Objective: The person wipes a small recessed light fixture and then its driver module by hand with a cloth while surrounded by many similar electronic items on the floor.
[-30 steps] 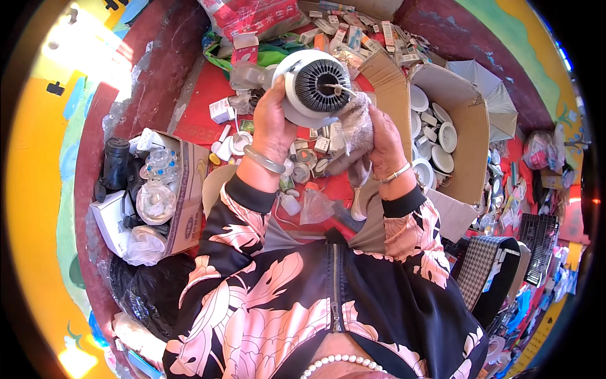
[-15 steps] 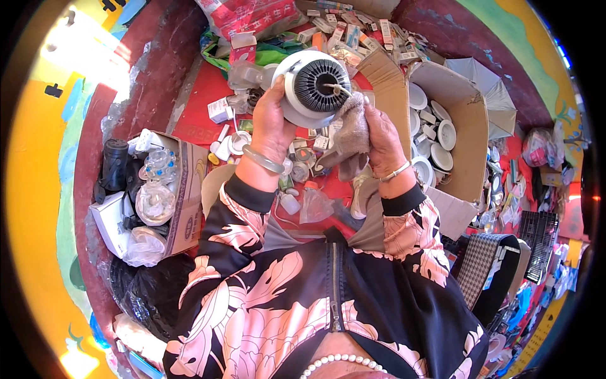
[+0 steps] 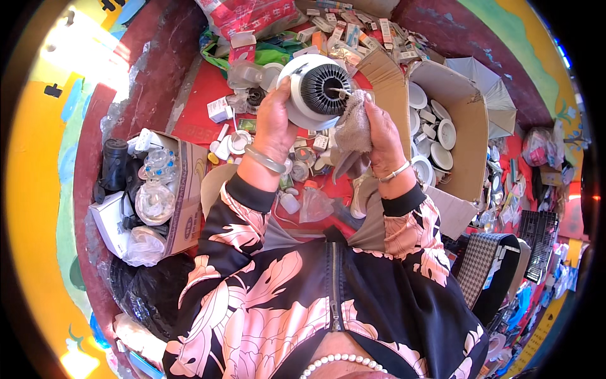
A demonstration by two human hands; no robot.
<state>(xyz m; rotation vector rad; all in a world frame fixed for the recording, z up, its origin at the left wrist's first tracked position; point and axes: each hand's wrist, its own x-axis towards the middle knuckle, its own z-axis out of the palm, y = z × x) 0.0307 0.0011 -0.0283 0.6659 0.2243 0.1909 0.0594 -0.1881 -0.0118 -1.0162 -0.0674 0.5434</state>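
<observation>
- Round white lamp fitting (image 3: pixel 314 88) is up at chest height, dark finned back facing the person for cleaning.
- Left hand (image 3: pixel 273 123) is clamped on its left rim, steadying it.
- Right hand (image 3: pixel 379 136), right of the fitting, fingers closed on a grey cloth (image 3: pixel 352 132), apparently pressed to the fins.
- Open carton of white fittings (image 3: pixel 442 123) sits further right.

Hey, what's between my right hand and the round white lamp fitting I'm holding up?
In the head view, a grey cloth lies between your right hand and the round white lamp fitting; the left hand grips the fitting's other side directly.

Colours at the hands
White round lamp (image 3: pixel 314 91) showing black ribbed centre; grey cloth (image 3: pixel 351 132) hanging against it; black sleeves (image 3: pixel 410 221) carrying pink-and-white flower print; floor mat (image 3: pixel 202 123) showing red.
</observation>
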